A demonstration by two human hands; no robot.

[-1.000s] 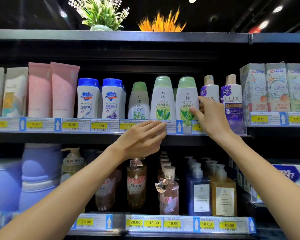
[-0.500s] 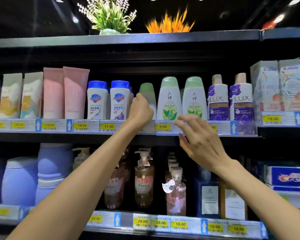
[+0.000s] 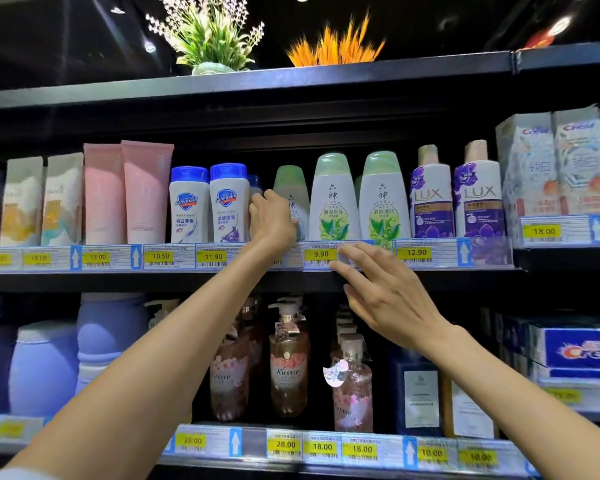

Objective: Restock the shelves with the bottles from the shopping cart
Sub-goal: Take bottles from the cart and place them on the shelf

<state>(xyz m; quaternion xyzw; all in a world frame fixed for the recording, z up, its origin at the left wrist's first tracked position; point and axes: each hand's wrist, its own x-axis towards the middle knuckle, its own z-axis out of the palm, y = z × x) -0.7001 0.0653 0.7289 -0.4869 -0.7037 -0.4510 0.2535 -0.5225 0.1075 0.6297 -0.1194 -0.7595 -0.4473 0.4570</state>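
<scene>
now the left hand (image 3: 272, 220) curls round the set-back green-capped bottle (image 3: 291, 188) at twelve o'clock, right hand (image 3: 385, 296) spread and free below — best drawn forward gently, flush with its neighbours.

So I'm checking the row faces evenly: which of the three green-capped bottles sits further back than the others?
The leftmost green-capped bottle, behind the left hand. It stands recessed and looks shorter; the other two line up at the shelf edge.
</scene>
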